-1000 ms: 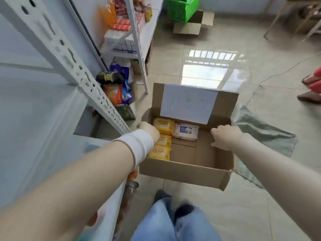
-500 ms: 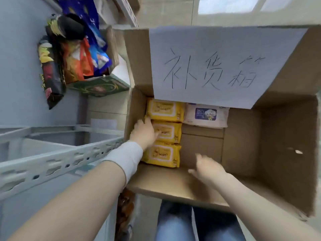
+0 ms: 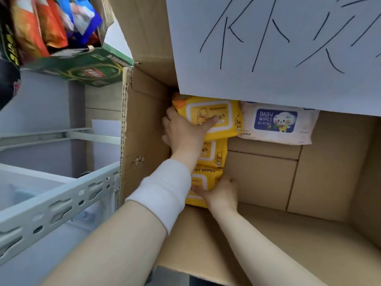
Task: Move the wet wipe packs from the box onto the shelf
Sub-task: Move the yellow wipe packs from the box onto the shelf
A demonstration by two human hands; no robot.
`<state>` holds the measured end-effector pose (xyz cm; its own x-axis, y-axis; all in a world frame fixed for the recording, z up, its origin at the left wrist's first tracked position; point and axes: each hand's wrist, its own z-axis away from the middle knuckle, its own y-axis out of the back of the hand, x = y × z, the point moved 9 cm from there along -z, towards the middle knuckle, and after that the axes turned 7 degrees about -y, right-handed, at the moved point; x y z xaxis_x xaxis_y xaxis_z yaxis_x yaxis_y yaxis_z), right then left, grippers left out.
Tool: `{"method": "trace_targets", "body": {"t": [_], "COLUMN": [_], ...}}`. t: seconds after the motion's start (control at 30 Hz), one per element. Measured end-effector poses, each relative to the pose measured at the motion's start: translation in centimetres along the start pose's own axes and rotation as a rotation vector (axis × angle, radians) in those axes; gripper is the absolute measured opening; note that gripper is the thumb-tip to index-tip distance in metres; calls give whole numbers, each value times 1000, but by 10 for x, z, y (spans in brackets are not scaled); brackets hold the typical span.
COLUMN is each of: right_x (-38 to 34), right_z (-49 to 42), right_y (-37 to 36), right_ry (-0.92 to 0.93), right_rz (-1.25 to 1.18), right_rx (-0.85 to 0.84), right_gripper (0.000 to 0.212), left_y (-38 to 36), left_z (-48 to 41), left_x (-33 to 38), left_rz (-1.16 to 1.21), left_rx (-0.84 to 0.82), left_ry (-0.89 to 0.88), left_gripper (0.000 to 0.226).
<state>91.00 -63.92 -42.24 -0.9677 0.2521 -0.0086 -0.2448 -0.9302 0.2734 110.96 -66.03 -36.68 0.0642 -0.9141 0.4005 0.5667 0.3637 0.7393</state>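
Moves in closer than half a second ago, left hand (image 3: 183, 131) now up on far yellow pack (image 3: 216, 116), right hand (image 3: 220, 190) down on near yellow pack (image 3: 203, 178).
Grasping step, by the look of it: curls thumb and fingers of each hand round a pack lying flat in box (image 3: 144, 141), labels up, long axes crosswise (fingertips hidden); next likely calls for lifting clear, then swinging left to shelf (image 3: 51, 203).

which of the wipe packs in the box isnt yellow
The white pack with the blue BABY WIPES label, against the far wall of the cardboard box; the three yellow packs sit in a column to its left.
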Motion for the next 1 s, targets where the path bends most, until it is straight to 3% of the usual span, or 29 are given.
{"method": "trace_targets", "body": {"t": [0.17,0.27,0.33,0.47,0.6,0.67,0.83,1.0], "right_x": [6,26,45,74,89,90,93,104], "right_z": [12,27,43,103,189,234,352,479], "right_y": [7,39,76,159,207,218,216,174], "right_ry": [-19,-53,-55,47,213,335,625,844], "right_rz": [-249,-401,-439,-392,-338,-318,-141,31], "right_rx": [-142,-151,-93,-39,-127,-188,-269,-376], "right_gripper": [67,39,33,43,58,56,32,39], "left_y": [-5,16,36,94,178,216,295,381], "left_z": [9,27,48,110,200,254,399,534], "left_x": [-7,-13,-15,-12,-8,-9,-33,-90], "left_rz": [387,481,520,592,621,745,1037,1116], "left_rx": [-236,-249,-237,-179,-31,-3,73,294], "left_ry": [86,40,3,-46,-95,-132,-268,-310], "left_gripper": [52,34,30,23,53,59,23,27]}}
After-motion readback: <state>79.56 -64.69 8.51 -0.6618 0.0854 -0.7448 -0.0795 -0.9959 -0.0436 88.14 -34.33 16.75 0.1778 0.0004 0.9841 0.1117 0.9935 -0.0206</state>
